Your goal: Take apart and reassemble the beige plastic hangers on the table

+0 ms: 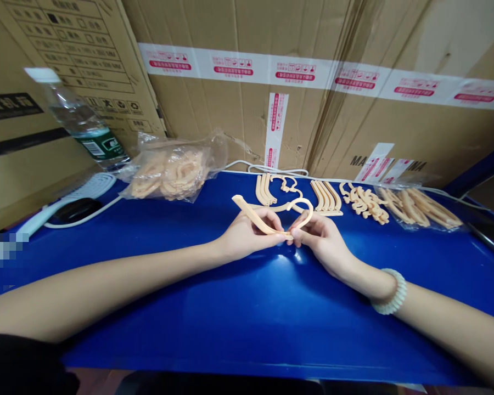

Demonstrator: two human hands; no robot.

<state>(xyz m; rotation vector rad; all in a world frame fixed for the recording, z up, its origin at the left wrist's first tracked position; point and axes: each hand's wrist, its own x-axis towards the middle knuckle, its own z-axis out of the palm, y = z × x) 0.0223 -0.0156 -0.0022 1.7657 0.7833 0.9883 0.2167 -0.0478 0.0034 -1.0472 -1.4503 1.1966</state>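
Above the middle of the blue table, my left hand (251, 233) is closed on a curved beige hanger arm (255, 217), pinched near its lower end. Between the fingers of my right hand (323, 240) is a beige hanger hook (307, 204), its curl pointing up and left. The lower ends of the two pieces meet between my fingertips; whether they are joined I cannot tell. Just behind my hands lie a row of hanger arms (264, 190), a second row of hanger arms (326, 196), and a pile of hooks (364, 202).
Bagged beige pieces (177, 173) lie at the back left, beside a water bottle (86, 123) and a white brush (82, 189). More hanger arms (420, 207) in clear bags are at the right. A white cable (395, 206) runs along the back, before cardboard boxes (230, 109).
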